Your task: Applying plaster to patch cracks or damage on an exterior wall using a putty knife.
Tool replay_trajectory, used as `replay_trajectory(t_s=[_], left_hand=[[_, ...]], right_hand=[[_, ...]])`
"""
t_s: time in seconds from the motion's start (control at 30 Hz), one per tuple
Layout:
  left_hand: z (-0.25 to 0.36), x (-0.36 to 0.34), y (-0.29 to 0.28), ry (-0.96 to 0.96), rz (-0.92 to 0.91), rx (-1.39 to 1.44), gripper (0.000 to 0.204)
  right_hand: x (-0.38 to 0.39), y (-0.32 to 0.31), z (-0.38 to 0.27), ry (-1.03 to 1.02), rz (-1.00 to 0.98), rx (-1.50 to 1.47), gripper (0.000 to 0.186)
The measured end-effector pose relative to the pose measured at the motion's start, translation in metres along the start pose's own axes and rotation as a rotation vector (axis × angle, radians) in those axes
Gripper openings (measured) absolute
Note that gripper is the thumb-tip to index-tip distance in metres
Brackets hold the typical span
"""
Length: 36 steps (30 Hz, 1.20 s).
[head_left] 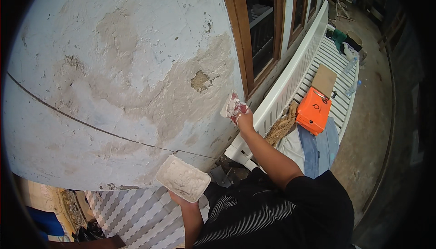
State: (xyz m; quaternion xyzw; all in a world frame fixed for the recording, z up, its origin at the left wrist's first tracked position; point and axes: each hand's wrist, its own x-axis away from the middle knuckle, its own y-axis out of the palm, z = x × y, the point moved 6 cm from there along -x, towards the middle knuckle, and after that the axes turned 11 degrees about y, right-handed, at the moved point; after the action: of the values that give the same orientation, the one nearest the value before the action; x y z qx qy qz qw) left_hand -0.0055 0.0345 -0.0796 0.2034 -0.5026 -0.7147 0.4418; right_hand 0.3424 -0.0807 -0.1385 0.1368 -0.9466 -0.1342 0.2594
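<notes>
My left hand (181, 199) is closed under the rim of a shallow rectangular tub (198, 178) filled with pale, pasty filler; the fingers beneath it are mostly hidden. Out to the right, my right hand (245, 121) grips a red putty knife (234, 109) whose face is smeared with the same pale paste. The knife is up against or very close to the wall, beside the wooden window frame; contact cannot be told. On the weathered white wall (68, 17), broad beige patches spread, with a rough brown hole (200, 81) left of the knife.
A dark cable (91, 125) runs across the wall. Right of me stands a white slatted bench (328, 54), bearing an orange box (314, 111) with scissors (321, 95) on it, a brown board (324, 80), folded cloths (318, 151) and plastic bottles (353, 87). Wooden-framed windows (245, 35) open in the wall.
</notes>
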Motion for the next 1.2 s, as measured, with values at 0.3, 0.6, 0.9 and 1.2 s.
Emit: replay_trajectory(t_s=[0.3, 0.6, 0.9, 1.2], left_hand=[[0.004, 0.004, 0.01, 0.023, 0.018, -0.011, 0.061], [0.008, 0.004, 0.012, 0.088, 0.027, -0.097, 0.053], [0.008, -0.002, 0.007, 0.078, 0.016, -0.074, 0.053], [-0.001, -0.01, 0.002, 0.015, 0.028, -0.026, 0.061]], right_hand=[[-0.076, -0.002, 0.014, 0.142, 0.078, -0.414, 0.035], [-0.088, -0.006, 0.021, 0.074, 0.227, -0.222, 0.033], [-0.055, 0.035, 0.009, 0.09, 0.044, -0.223, 0.027], [-0.056, 0.032, 0.012, 0.047, 0.02, -0.115, 0.026]])
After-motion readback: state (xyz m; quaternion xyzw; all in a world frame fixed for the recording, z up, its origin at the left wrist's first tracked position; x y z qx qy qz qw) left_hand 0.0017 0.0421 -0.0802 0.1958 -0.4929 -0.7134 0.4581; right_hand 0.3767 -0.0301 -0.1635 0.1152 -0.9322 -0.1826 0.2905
